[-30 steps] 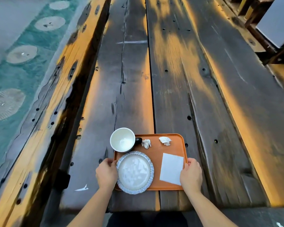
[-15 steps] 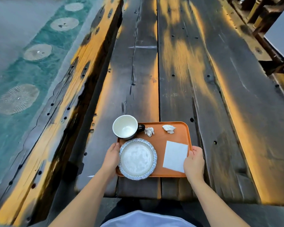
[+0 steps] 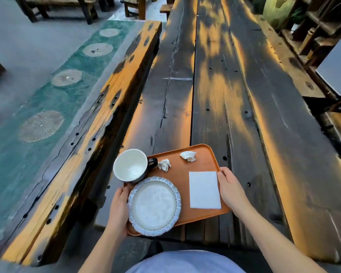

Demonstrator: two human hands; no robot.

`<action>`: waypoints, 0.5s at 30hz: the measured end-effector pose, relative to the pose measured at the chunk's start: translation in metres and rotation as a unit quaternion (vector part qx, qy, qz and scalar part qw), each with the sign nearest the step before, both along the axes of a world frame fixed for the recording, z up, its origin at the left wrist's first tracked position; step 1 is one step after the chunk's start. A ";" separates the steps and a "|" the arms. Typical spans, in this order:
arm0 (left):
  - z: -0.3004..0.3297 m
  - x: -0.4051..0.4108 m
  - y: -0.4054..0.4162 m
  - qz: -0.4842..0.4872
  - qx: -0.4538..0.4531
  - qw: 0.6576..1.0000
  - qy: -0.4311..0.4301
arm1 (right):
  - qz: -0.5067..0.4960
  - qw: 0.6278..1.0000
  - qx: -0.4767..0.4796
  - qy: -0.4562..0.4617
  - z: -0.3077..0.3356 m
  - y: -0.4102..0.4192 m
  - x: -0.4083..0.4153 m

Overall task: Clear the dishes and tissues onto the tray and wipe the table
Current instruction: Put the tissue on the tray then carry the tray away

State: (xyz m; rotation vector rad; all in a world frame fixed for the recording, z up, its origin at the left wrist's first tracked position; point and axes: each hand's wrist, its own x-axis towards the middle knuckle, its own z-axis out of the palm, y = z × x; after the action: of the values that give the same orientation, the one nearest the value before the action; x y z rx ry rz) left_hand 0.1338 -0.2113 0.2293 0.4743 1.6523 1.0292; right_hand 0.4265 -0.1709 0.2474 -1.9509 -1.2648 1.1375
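Head view, looking down. Orange tray held at both short sides, tilted a little, its near left corner past the near edge of the dark plank bench. Left hand curled around the tray's left rim, thumb on top just beside the plate. Right hand gripping the right rim, thumb lying on the upper edge near the white cloth, fingers tucked under and out of sight.

On the tray, four groups of things. At the far left corner, a dark mug with a cream inside, upright, empty but for a pale sheen at the bottom; handle pointing right; body overhanging the tray's left edge. In front of it, a round plate with a scalloped blue-grey rim, empty, touching or very nearly touching the mug and overhanging the tray's near edge. Just right of the mug handle, a crumpled tissue. Farther right, near the far rim, a second crumpled tissue, apart from the first. On the right half, a flat white rectangular cloth, lying just beside the right thumb.

Left of the bench, a lower, orange-worn wooden beam running alongside. Beyond that, a green floor strip with round stone discs.
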 end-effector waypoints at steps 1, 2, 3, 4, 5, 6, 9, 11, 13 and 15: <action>0.004 0.005 -0.010 0.018 0.002 1.000 0.015 | 0.014 1.000 -0.002 0.002 -0.001 0.000 0.003; 0.008 0.009 -0.021 0.033 0.000 0.999 0.027 | 0.028 1.000 -0.003 0.007 0.001 -0.001 0.003; 0.010 0.014 -0.032 0.052 -0.002 0.998 0.035 | 0.044 0.999 -0.004 0.010 0.001 -0.001 0.006; 0.013 0.019 -0.042 0.072 -0.002 0.996 0.043 | 0.060 0.998 -0.001 0.011 0.002 -0.001 0.007; 0.018 0.024 -0.053 0.094 -0.001 0.994 0.048 | 0.079 0.997 0.000 0.012 0.003 -0.001 0.007; 0.020 0.027 -0.062 0.114 -0.002 0.992 0.055 | 0.098 0.995 0.000 0.013 0.005 -0.001 0.005; 0.022 0.028 -0.092 0.175 -0.022 0.982 0.073 | 0.151 0.988 -0.012 0.025 0.004 -0.004 -0.006; 0.026 0.025 -0.117 0.227 -0.025 0.970 0.079 | 0.196 0.980 -0.014 0.026 0.003 -0.008 -0.022; 0.035 0.020 -0.143 0.271 -0.028 0.958 0.087 | 0.238 0.970 -0.018 0.032 0.002 -0.013 -0.041; 0.044 0.014 -0.170 0.315 -0.030 0.944 0.092 | 0.290 0.957 -0.018 0.024 -0.001 -0.020 -0.064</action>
State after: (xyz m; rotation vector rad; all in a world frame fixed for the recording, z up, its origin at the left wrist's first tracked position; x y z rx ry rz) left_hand 0.1479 -0.3815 0.2737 -0.0196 2.0591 1.4208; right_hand 0.3621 -0.1912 0.2469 -1.5970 -1.8692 1.4743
